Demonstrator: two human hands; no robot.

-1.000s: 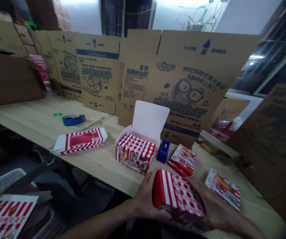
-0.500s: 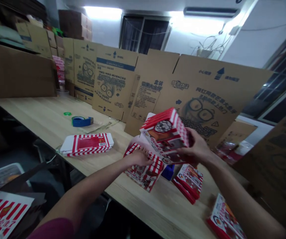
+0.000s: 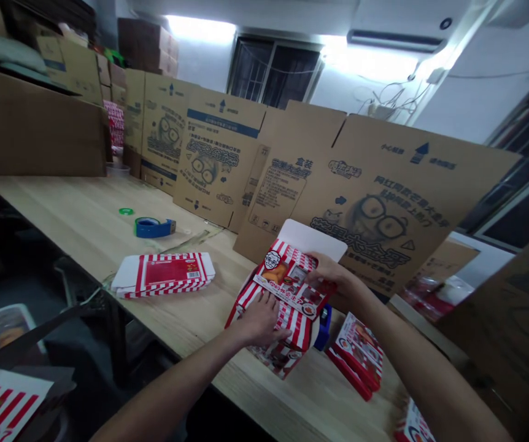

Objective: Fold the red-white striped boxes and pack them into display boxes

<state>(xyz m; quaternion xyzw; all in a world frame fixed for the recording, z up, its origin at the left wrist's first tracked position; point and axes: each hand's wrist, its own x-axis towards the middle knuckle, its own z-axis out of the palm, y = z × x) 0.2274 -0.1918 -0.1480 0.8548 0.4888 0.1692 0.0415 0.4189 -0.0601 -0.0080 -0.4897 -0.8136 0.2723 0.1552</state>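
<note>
My right hand point(image 3: 331, 273) grips the right end of a red-and-white striped food carton point(image 3: 277, 273), printed with food pictures. A white flap point(image 3: 313, 239) stands up at its far side. Just below and in front, my left hand point(image 3: 261, 319) lies with fingers stretched over a second striped carton point(image 3: 299, 331), which stands on the table. The two cartons overlap closely, and whether they touch is hard to tell. Beside them is a blue tape dispenser point(image 3: 323, 327), partly hidden.
Flat striped cartons point(image 3: 172, 274) lie stacked at left on the wooden table point(image 3: 75, 209), near a blue tape dispenser point(image 3: 154, 227) and a green tape ring point(image 3: 126, 211). More cartons point(image 3: 359, 353) lie at right. Large cardboard sheets point(image 3: 218, 159) stand along the back.
The right hand's carton has come down and left, turning its printed front toward me, with its white flap now showing. My left hand stays over the other carton, its fingers now more extended.
</note>
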